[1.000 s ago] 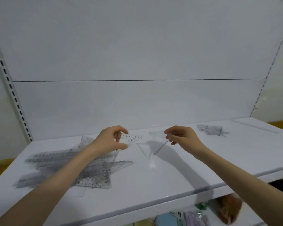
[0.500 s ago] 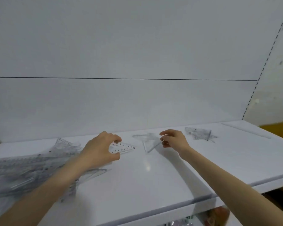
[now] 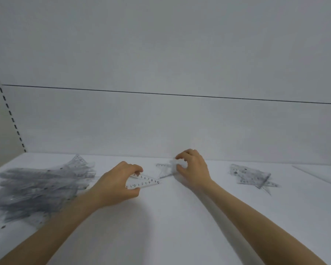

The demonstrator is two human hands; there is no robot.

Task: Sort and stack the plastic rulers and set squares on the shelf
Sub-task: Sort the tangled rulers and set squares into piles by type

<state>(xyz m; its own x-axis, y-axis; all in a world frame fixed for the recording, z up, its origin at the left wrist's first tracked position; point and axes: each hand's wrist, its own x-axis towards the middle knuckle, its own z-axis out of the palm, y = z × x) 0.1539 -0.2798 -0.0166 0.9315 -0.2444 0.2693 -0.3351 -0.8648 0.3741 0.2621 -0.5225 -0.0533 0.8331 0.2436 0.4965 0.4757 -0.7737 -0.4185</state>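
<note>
My left hand grips a small clear set square, thumb under its near edge and fingers curled over its far edge. The printed numbers along both scales read plainly, and its pointed end sticks out to the right, just above the shelf. My right hand is close beside it, a little farther back. Its fingers are curled, and the forefinger and thumb pinch the right corner of a second set square. That piece is transparent and smeared by blur, so I cannot tell whether its left end lies on the shelf or is lifted off it. The two set squares sit near each other without touching, as far as I can see. Out to the left, a loose heap of rulers sprawls over the shelf. It overlaps at many angles and is too blurred for me to count or sort by kind. Well apart on the right lies a small stack of set squares, corners fanned out unevenly. Behind everything stands the white back panel with a thin dark seam across it, and a slotted upright runs down the left edge.
</note>
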